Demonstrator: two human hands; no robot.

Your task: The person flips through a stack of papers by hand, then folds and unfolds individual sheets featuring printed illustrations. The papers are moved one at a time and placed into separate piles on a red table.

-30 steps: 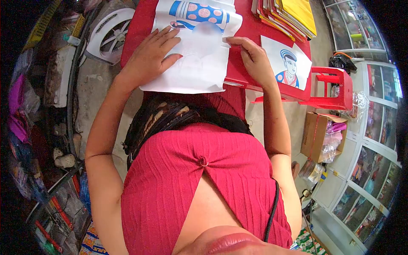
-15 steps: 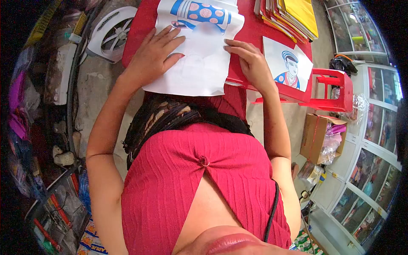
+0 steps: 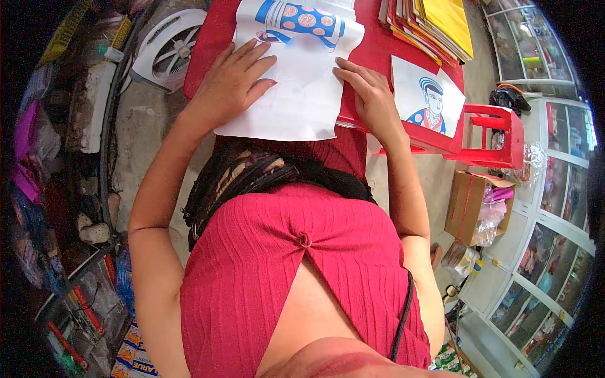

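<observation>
A white paper sheet (image 3: 283, 116) printed with a blue pattern and pink round motifs lies on the red table (image 3: 211, 31), its near edge reaching past the tabletop. Flat on the left part of the sheet rests my left hand (image 3: 234, 82), its fingers spread just below the print. My right hand (image 3: 370, 91) touches the sheet's right edge with outstretched fingertips; its thumb is hidden. To the right of that hand lies a second paper (image 3: 413, 88) bearing a drawing of a figure in a striped blue headdress.
A stack of papers and yellow folders (image 3: 435, 31) sits at the table's far right. Beside the table stand a red plastic stool (image 3: 504, 135) and an open cardboard box (image 3: 463, 208). A white fan (image 3: 165, 53) is on the left, glass-fronted cabinets (image 3: 545, 252) on the right.
The view has shifted very slightly. Both hands keep their places on the sheet, with no clear movement of the paper.
</observation>
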